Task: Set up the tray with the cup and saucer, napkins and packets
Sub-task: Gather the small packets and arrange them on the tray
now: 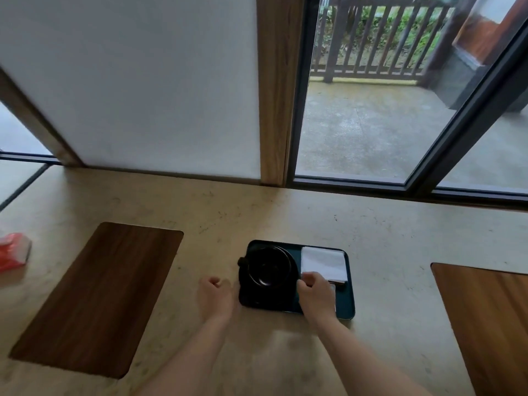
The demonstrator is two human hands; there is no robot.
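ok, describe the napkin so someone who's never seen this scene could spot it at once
Start at the beige counter under the window and find the dark tray between the two wooden inlays. On its right half, beside the black cup, lies the napkin, with the right hand at its near edge. It is the only white, flat, folded square on the tray.

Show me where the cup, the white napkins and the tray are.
cup point(268, 267), head view, on the dark inside of its bowl.
white napkins point(324, 262), head view, on the top sheet's middle.
tray point(349, 298), head view, on the bare right rim.
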